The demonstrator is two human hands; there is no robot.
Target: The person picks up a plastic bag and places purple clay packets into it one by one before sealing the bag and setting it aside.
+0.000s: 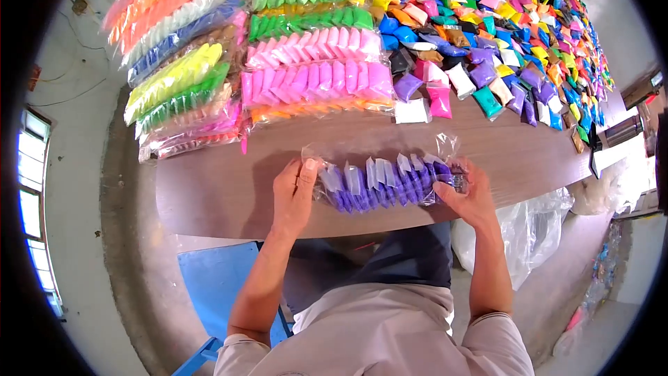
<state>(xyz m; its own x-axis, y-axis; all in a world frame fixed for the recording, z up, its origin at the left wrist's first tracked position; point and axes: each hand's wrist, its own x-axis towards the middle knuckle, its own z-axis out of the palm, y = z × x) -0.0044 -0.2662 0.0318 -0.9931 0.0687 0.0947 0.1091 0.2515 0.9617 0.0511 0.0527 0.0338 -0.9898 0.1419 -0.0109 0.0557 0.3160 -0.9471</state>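
Observation:
Between my two hands is a clear plastic bag (386,182) with a row of small purple packets inside, held over the near edge of the table. My left hand (296,191) grips the bag's left end, thumb on top. At the right end, my right hand (466,191) pinches the bag with the thumb over its face and the fingers behind. The bag's clear upper edge stands loose above the packets. Just beyond it lie a white packet (412,111) and a pink packet (439,101).
Filled bags of pink packets (316,83) and yellow packets (177,80) are stacked at the back left. A large heap of loose coloured packets (487,21) covers the back right. A blue chair (216,278) stands at lower left, and clear plastic sheeting (522,233) hangs beside the table at right.

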